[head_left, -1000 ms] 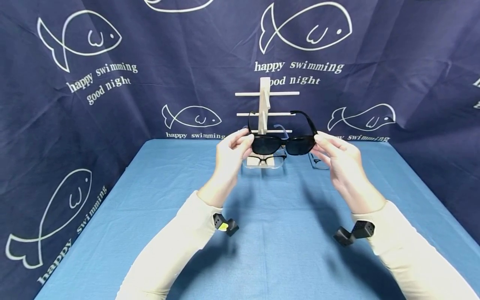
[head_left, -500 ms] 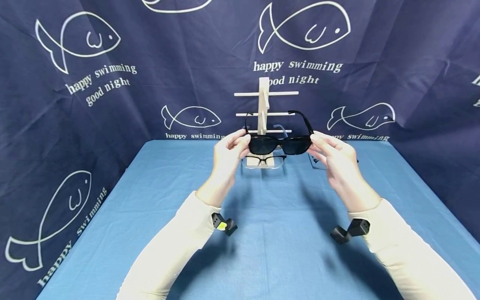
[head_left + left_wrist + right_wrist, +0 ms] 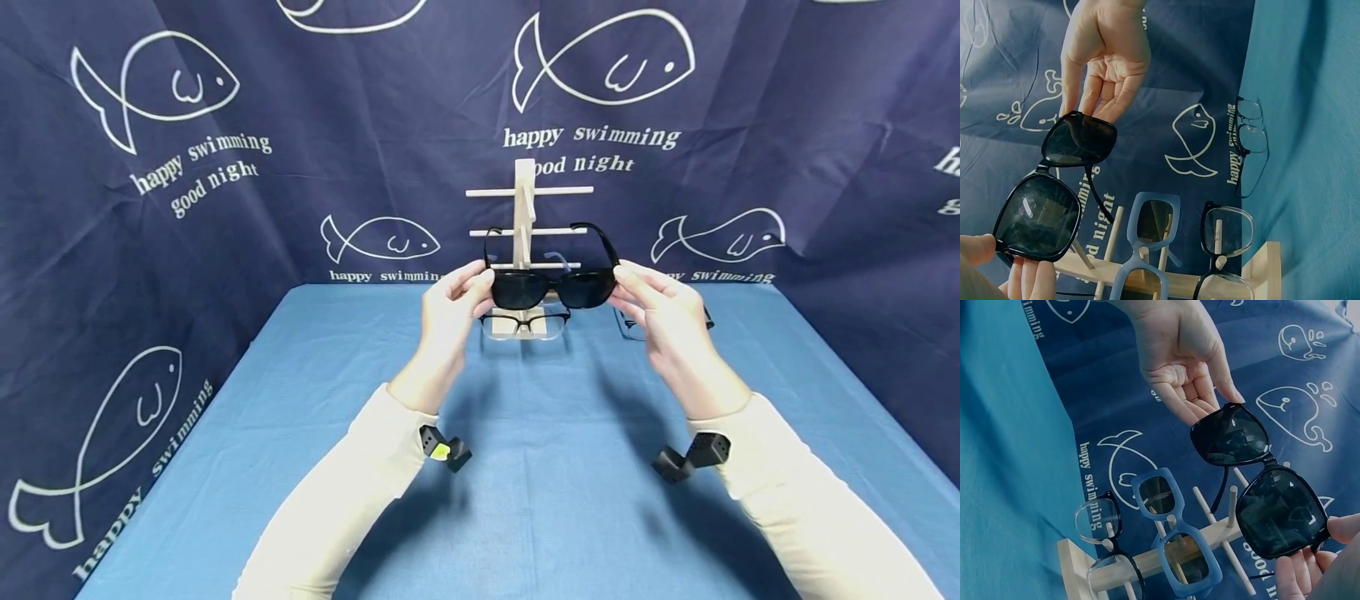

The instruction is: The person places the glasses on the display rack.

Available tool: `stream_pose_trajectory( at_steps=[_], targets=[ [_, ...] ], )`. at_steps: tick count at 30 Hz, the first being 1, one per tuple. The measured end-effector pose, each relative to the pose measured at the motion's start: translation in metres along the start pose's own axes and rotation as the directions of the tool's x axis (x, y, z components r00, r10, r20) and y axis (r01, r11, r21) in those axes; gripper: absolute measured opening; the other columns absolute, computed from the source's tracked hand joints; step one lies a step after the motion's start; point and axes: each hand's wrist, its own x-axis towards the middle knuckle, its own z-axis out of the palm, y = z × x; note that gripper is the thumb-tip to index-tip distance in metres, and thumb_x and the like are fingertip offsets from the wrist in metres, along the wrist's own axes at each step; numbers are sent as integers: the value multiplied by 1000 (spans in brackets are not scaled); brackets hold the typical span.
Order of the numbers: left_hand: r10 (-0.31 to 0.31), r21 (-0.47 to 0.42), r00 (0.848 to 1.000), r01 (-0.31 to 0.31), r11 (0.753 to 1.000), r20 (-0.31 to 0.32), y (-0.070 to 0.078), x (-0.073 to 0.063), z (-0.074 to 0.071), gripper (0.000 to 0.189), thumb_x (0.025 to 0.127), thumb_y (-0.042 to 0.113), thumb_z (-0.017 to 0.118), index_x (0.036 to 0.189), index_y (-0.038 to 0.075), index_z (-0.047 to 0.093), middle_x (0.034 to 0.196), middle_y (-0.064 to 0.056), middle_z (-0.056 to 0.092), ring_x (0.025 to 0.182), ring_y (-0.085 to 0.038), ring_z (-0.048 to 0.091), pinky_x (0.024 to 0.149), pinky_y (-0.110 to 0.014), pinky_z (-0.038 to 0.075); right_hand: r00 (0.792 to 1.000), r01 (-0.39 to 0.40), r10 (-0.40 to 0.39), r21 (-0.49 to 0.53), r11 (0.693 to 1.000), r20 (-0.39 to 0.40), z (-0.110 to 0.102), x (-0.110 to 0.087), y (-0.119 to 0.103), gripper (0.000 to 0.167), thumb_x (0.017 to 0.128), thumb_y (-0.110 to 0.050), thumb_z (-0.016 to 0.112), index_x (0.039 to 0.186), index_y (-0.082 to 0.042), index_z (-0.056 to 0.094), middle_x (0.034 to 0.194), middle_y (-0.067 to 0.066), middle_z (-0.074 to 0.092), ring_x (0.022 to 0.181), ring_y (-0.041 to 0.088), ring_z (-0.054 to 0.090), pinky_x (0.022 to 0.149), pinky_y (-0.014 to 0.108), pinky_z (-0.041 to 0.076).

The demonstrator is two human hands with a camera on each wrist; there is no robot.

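Note:
Black sunglasses (image 3: 553,289) with dark lenses are held up in front of a wooden glasses stand (image 3: 524,212), their temples unfolded and pointing toward it. My left hand (image 3: 450,321) pinches one outer corner of the frame between thumb and fingers. The other corner is pinched by my right hand (image 3: 671,333). On the stand's lower levels sit blue-framed sunglasses (image 3: 1186,556) and, below them, half-rimmed black eyeglasses (image 3: 525,325). In the head view the black sunglasses hide most of the blue pair. Whether their temples touch the stand's rods I cannot tell.
Another pair of eyeglasses (image 3: 1251,128) lies on the blue tablecloth (image 3: 525,467), partly behind my right hand in the head view. The stand's upper rods (image 3: 566,191) stick out to both sides. A dark blue fish-printed curtain (image 3: 375,100) surrounds the table.
Both hands have shifted slightly left with the black sunglasses, bringing them more squarely in front of the stand. More of the eyeglasses on the table shows beside my right hand.

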Motion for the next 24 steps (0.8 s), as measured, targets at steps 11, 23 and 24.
stream_pose_trajectory(
  at_steps=[11, 23, 24],
  targets=[
    [-8, 21, 1000, 8, 1000, -2, -1, 5, -3, 36, 92, 8, 66, 126, -3, 62, 99, -9, 69, 76, -7, 66, 83, -27, 60, 999, 31, -31, 21, 999, 10, 5, 6, 6, 10, 83, -10, 76, 93, -11, 74, 79, -2, 75, 73, 10, 71, 77, 21, 61],
    [-21, 10, 1000, 21, 1000, -10, 2, 11, -3, 36, 91, 7, 67, 124, -4, 62, 107, -13, 70, 76, -6, 66, 87, -31, 60, 999, 43, -43, 7, 999, 12, 8, 11, 9, 8, 85, -12, 75, 93, -11, 74, 76, -2, 74, 70, 9, 70, 76, 19, 60],
    [-21, 12, 1000, 22, 1000, -11, 2, 12, -3, 36, 91, 7, 67, 124, -4, 62, 110, -15, 69, 76, -6, 66, 87, -31, 60, 999, 41, -41, 7, 999, 14, 8, 11, 9, 8, 85, -12, 75, 93, -11, 74, 76, -2, 74, 70, 9, 71, 76, 19, 60]
  ],
)
